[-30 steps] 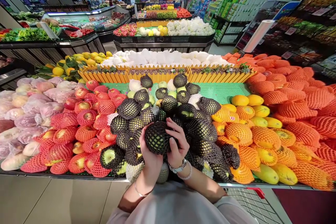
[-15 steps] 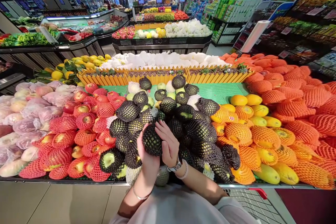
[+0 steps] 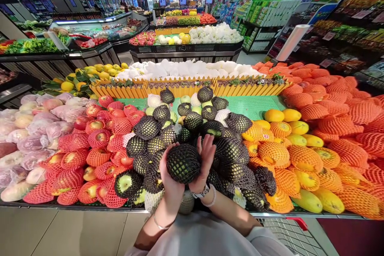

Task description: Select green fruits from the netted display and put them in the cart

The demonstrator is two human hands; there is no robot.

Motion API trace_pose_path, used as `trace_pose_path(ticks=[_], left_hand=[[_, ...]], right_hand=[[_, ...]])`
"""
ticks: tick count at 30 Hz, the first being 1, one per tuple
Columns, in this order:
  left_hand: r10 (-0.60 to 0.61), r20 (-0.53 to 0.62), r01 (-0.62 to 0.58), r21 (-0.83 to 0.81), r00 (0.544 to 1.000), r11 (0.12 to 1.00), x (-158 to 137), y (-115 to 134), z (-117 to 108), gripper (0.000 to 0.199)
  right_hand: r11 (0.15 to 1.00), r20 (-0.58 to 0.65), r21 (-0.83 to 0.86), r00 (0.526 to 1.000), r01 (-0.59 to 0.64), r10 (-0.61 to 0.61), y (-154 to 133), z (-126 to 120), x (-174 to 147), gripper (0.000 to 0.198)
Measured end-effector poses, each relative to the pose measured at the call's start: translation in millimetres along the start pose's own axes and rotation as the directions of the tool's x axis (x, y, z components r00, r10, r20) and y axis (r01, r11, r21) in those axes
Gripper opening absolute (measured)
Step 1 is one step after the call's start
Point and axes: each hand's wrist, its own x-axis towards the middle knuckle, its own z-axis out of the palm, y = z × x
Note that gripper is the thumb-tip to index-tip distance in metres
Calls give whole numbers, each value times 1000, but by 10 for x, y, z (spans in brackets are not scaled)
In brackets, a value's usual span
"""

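A round, dark green fruit in a black foam net rests between my two hands, above the front of the pile. My left hand cups it from the left and below, its fingers mostly hidden behind the fruit. On the other side, the palm of my right hand presses against it, with the fingers stretched upward and apart. Around and behind my hands lies a heap of green fruits in black nets. A pale netted fruit shows just below my wrists.
Red-netted apples and bagged fruits lie to the left. Yellow fruits in orange nets lie to the right. A low yellow fence planter crosses the back. A wire shopping cart stands at the lower right.
My right hand has slid from over the fruit to its right side, its fingers spreading outward. The fruit has turned, moved slightly right and shows more of itself.
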Motion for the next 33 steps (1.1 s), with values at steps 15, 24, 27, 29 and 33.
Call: trace_pose_path(ticks=[15,24,27,29,33], left_hand=[[39,-28,-38,32,999,999,28,45,-109,25],[-65,-62,65,-3,996,998,155,96,-151,26],[-162,11,162,-145,987,976,127,173,-33,36],[-133,68,146,-233,989,961,119,241,32,43],[19,80,9,-338,997,941,174,345,38,45]], right_hand=[[1000,325,-6,946,-4,6,-94,-140,77,66],[990,852,-122,504,-74,143,-229,-441,554,100],[972,764,-135,604,-193,226,-230,-487,582,89],[941,701,-79,653,-328,286,-141,-461,681,81],[880,706,-32,612,-474,355,337,-122,1178,65]])
